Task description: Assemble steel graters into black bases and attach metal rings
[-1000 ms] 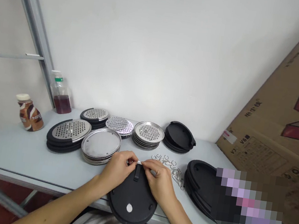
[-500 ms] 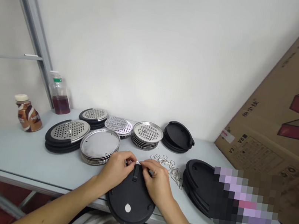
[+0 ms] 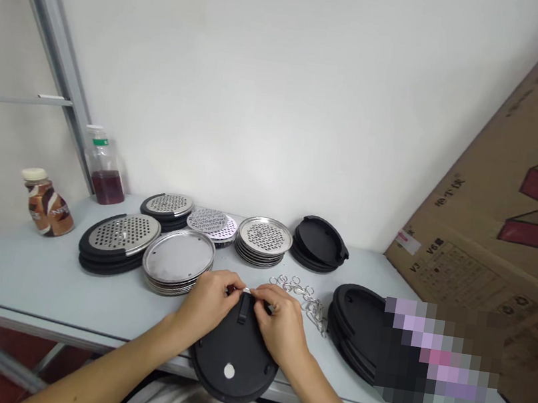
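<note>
A round black plastic base [image 3: 243, 349] with a raised tab and a white round spot lies at the table's front edge, its near side over my lap. At its far end, my left hand [image 3: 210, 299] pinches one side of a small metal wire hook [image 3: 247, 290], thumb against forefinger. The other side of that hook is pinched by my right hand [image 3: 282, 319]. The fingers cover most of the hook, so whether it sits in the base cannot be seen. Just beyond my right hand lies a loose pile of wire hooks [image 3: 316, 311].
Left of my hands are a stack of plain metal discs [image 3: 178, 257] and black-rimmed grater discs [image 3: 122, 233]. Perforated discs [image 3: 264, 236] and black bases [image 3: 321, 239] stand along the wall. More black bases [image 3: 356, 329] and a large carton [image 3: 482, 260] are right; bottles [image 3: 48, 206] stand left.
Both hands keep their pinch on the wire hook at the base's far end. The whole view has shifted very slightly; nothing else has visibly moved.
</note>
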`<action>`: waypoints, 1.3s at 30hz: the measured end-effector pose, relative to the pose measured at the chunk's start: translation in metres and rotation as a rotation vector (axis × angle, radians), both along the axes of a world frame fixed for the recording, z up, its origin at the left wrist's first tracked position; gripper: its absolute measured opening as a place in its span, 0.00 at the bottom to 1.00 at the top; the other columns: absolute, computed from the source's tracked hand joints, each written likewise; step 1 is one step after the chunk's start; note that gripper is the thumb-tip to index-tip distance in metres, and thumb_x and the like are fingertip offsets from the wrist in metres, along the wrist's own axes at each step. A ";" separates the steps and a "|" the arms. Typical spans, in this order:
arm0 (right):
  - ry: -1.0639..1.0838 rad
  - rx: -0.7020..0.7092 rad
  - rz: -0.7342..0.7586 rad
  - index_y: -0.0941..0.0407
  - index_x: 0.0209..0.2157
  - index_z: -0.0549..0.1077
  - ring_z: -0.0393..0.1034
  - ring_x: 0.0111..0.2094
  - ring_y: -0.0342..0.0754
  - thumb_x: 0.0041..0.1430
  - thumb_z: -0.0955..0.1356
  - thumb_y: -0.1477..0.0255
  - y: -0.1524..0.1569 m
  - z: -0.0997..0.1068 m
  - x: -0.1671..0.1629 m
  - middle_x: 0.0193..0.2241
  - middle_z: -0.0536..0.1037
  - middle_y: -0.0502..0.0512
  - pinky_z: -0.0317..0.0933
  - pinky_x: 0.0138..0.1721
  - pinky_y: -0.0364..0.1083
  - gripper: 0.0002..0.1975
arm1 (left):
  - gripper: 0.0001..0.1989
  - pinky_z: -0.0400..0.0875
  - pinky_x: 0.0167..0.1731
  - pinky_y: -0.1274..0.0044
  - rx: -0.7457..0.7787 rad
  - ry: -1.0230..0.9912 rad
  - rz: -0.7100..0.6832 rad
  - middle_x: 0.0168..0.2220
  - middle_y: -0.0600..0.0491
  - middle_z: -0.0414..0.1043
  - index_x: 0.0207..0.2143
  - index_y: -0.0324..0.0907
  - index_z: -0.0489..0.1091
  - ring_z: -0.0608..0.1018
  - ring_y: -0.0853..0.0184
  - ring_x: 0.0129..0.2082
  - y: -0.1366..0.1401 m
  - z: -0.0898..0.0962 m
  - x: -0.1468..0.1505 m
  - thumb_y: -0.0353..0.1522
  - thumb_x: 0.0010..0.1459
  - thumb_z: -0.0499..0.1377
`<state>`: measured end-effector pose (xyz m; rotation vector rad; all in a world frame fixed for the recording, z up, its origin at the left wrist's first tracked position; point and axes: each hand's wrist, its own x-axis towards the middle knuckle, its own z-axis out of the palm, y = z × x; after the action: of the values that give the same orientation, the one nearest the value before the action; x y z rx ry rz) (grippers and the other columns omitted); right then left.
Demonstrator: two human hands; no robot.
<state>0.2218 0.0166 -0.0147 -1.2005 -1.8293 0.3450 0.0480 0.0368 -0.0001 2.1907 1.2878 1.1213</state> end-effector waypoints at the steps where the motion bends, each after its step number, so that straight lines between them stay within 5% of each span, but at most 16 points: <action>1: -0.003 0.002 -0.005 0.53 0.33 0.81 0.76 0.35 0.50 0.52 0.65 0.85 0.000 0.000 0.000 0.32 0.81 0.54 0.68 0.40 0.48 0.16 | 0.10 0.72 0.33 0.77 0.003 0.004 -0.002 0.33 0.52 0.81 0.32 0.42 0.78 0.81 0.64 0.32 -0.001 0.000 0.000 0.22 0.55 0.58; 10: -0.019 0.000 -0.007 0.53 0.32 0.80 0.75 0.35 0.49 0.52 0.65 0.86 0.000 0.000 -0.003 0.31 0.80 0.53 0.67 0.40 0.46 0.16 | 0.09 0.73 0.36 0.73 0.050 0.123 0.038 0.34 0.49 0.80 0.36 0.42 0.77 0.80 0.60 0.35 -0.017 0.003 0.003 0.23 0.56 0.58; 39: -0.114 0.002 -0.067 0.57 0.27 0.76 0.71 0.33 0.50 0.52 0.65 0.85 -0.001 -0.003 -0.006 0.27 0.77 0.54 0.63 0.38 0.46 0.12 | 0.17 0.74 0.43 0.72 0.061 0.110 -0.083 0.40 0.52 0.82 0.43 0.47 0.80 0.81 0.62 0.38 -0.011 -0.002 -0.002 0.19 0.59 0.59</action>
<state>0.2153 0.0156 -0.0177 -1.3005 -1.8802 0.2415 0.0460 0.0259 -0.0025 2.3571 1.2086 1.0343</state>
